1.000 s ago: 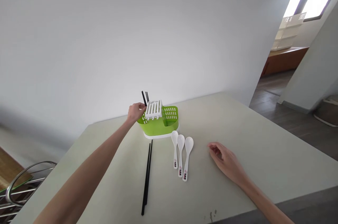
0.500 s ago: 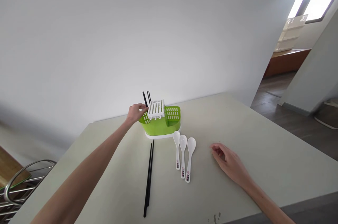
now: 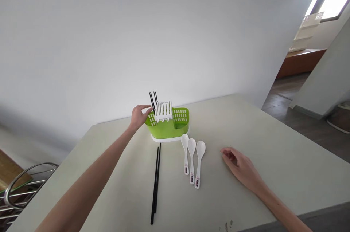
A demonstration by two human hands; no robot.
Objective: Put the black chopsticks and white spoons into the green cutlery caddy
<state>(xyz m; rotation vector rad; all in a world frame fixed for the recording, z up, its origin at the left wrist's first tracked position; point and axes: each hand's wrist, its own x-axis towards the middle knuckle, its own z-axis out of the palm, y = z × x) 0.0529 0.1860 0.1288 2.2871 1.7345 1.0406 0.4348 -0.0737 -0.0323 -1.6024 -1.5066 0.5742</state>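
Left hand: the left hand (image 3: 139, 114) reaches far out, fingers spread a little, holding nothing, just beside the green holder (image 3: 167, 125) and its standing black chopsticks (image 3: 152, 101).
Right hand: the right hand (image 3: 240, 168) lies loosely curled on the counter (image 3: 273, 159).
Room: white wall behind.
Around: two chopsticks (image 3: 155, 183) and three white spoons (image 3: 193, 159) lie between the hands.

The lower ends of the upright chopsticks (image 3: 153, 100) are hidden inside the green holder (image 3: 167, 127). The print on the spoon (image 3: 192, 159) handles is too small to read. The wire rack (image 3: 20, 192) and both forearms are cut off by the picture's edge.
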